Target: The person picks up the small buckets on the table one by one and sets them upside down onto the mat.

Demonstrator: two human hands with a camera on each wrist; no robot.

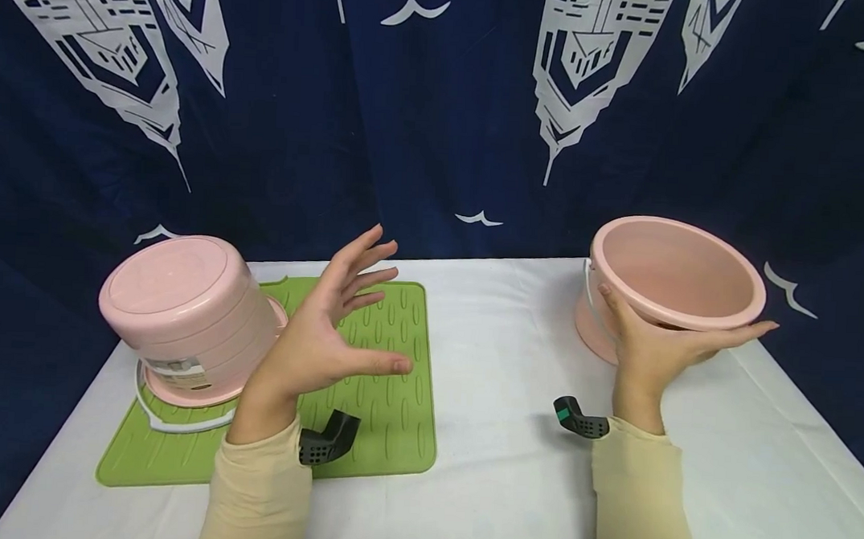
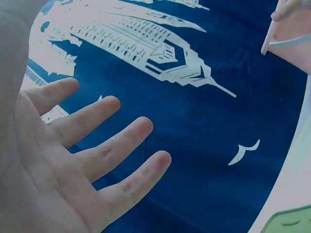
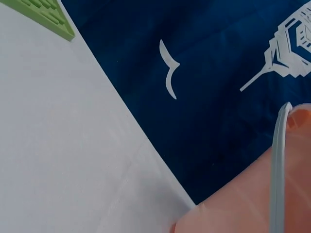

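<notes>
A pink bucket stands upside down on a green mat, its light grey handle lying round the rim at the front. My left hand is raised to the right of this bucket, fingers spread and thumb pointing right, holding nothing; its palm and fingers show in the left wrist view. A second pink bucket, mouth up, is at the right. My right hand rests against its near side, below the rim, thumb on the left and fingers stretched to the right. Its handle hangs down the side.
A white cloth covers the table. Behind its back edge hangs a dark blue curtain with white building and bird prints. Each wrist carries a small black mount.
</notes>
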